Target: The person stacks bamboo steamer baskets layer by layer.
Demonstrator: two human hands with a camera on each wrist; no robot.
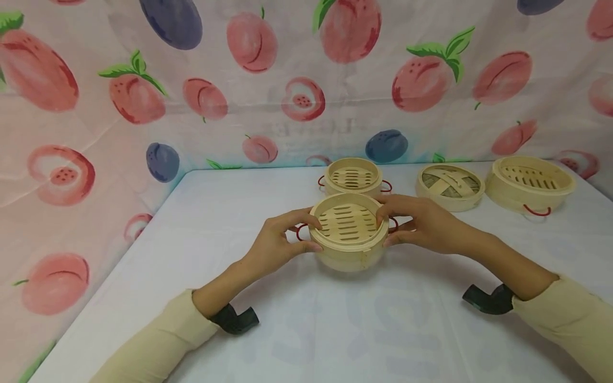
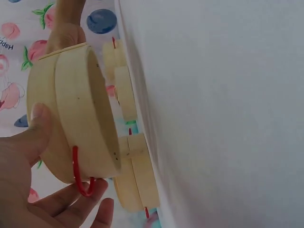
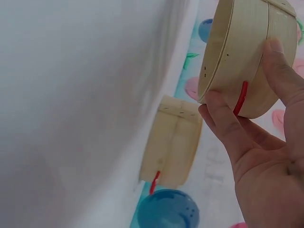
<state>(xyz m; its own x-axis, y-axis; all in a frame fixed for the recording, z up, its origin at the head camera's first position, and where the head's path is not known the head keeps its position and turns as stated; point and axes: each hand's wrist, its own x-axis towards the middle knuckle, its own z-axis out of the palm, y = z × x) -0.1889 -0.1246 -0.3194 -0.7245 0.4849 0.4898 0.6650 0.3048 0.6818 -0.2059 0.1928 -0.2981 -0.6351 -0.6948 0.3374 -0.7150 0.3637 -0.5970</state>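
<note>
Both hands hold a small round bamboo steamer basket [image 1: 348, 255] with a slatted base and red side handles, raised off the white table. My left hand [image 1: 282, 236] grips its left rim, thumb along the outer wall and fingertips over the edge. On the opposite side my right hand [image 1: 421, 223] grips the rim the same way. In the left wrist view the red handle [image 2: 77, 166] shows between thumb and fingers. Just behind, a second bamboo steamer basket [image 1: 353, 175] with red handles stands on the table, partly overlapped by the held one.
At the back right sit a woven bamboo steamer lid [image 1: 450, 186] and a larger bamboo steamer basket [image 1: 531, 183] with a red handle. A fruit-print cloth [image 1: 268, 117] hangs behind the white table [image 1: 230, 197]. Black curved pieces [image 1: 237, 319] show at both wrists.
</note>
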